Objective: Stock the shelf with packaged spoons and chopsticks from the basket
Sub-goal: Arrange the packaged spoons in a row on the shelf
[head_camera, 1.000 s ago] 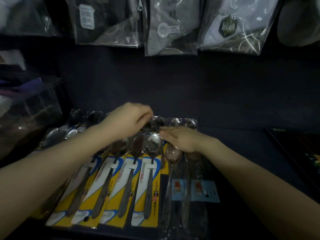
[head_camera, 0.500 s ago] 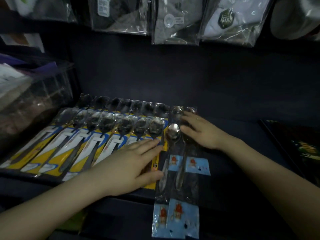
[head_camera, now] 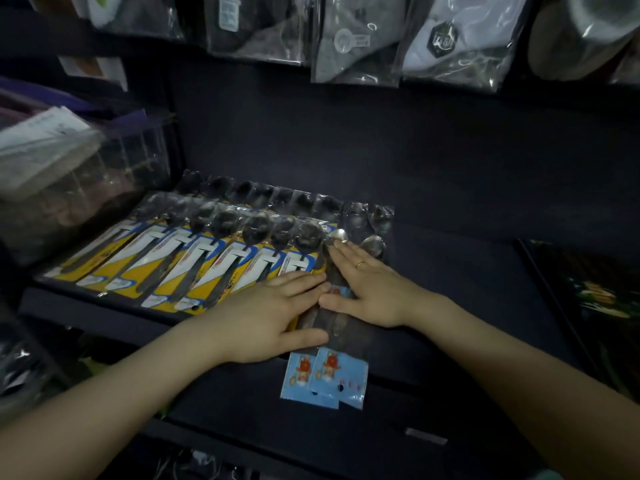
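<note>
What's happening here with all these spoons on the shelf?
A person is stocking a dark shelf with packaged spoons. A row of yellow-carded spoon packs already lies side by side on the left. Both hands lie flat on the blue-carded spoon packs just to the right of that row: the left hand near the middle of the packs, the right hand further up toward the spoon bowls. The packs' blue ends stick out past the shelf's front edge. Bagged goods hang above.
</note>
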Motion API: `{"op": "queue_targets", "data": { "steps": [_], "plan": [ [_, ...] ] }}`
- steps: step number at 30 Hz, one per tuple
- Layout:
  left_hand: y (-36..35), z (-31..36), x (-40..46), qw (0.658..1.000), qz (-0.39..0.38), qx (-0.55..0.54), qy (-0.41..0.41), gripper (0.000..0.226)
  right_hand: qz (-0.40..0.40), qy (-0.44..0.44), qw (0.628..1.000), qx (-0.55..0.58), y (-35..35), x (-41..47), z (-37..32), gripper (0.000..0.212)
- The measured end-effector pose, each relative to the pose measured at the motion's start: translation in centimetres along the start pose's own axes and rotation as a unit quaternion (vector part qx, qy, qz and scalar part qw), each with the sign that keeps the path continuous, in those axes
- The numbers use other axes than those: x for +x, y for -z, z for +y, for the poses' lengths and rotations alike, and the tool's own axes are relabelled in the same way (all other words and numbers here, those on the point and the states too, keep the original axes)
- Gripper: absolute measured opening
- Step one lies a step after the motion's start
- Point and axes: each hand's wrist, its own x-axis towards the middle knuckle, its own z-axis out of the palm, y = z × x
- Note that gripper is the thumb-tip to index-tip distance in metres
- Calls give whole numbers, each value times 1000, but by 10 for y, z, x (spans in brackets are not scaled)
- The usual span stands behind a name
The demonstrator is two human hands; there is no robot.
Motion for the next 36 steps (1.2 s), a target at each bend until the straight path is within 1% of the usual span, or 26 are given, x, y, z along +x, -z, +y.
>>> {"op": "queue_targets", "data": {
  "steps": [3,4,6,7,9,11,13,15,17,19,21,23,26,28,30,32,33,36],
  "plan": [
    [-2,0,-3,1000,19,-11,9,88,19,16,1000,-8,0,-3,0,88],
    [-2,-1,-6,999,41,-18,8,86,39,16,999,-23,0,-8,-1,88],
    [-1,-6,-17,993,110,-29,15,84,73,2,997,-37,2,-22,-10,86],
    [-1,-10,-24,989,142,-32,27,83,74,-9,997,-23,3,-32,-16,86],
    [-6,-17,-41,982,178,-30,58,79,44,-24,998,22,0,-52,-31,88],
    [-17,-23,-58,980,179,-20,82,72,18,-43,998,30,-10,-67,-46,88],
    [-26,-27,-68,981,172,-3,88,67,34,-60,998,13,-21,-72,-53,81],
    [-27,-28,-72,984,162,8,81,65,65,-67,996,12,-28,-72,-55,69],
    [-22,-29,-72,986,148,18,75,72,83,-68,994,19,-30,-73,-54,60],
    [-19,-29,-71,988,130,26,74,84,82,-60,995,23,-29,-74,-53,57],
    [-19,-29,-70,989,123,37,70,92,78,-62,995,31,-27,-73,-53,56],
    [-18,-28,-71,990,122,41,61,92,88,-70,993,27,-27,-72,-55,56],
    [-17,-27,-72,991,108,81,15,74,178,-62,981,-39,-31,-80,-67,66],
    [-17,-30,-72,989,109,102,5,69,215,-46,974,-60,-38,-87,-82,65],
    [-20,-34,-73,990,105,92,-10,78,214,-48,971,-91,-50,-90,-96,60],
    [-22,-37,-73,991,106,81,-14,85,190,-66,974,-103,-61,-90,-107,67],
    [-22,-38,-74,990,108,87,-15,85,185,-71,975,-104,-65,-88,-110,71],
    [-23,-36,-74,986,113,120,-15,70,185,-84,975,-85,-67,-82,-118,72]
  ]
}}
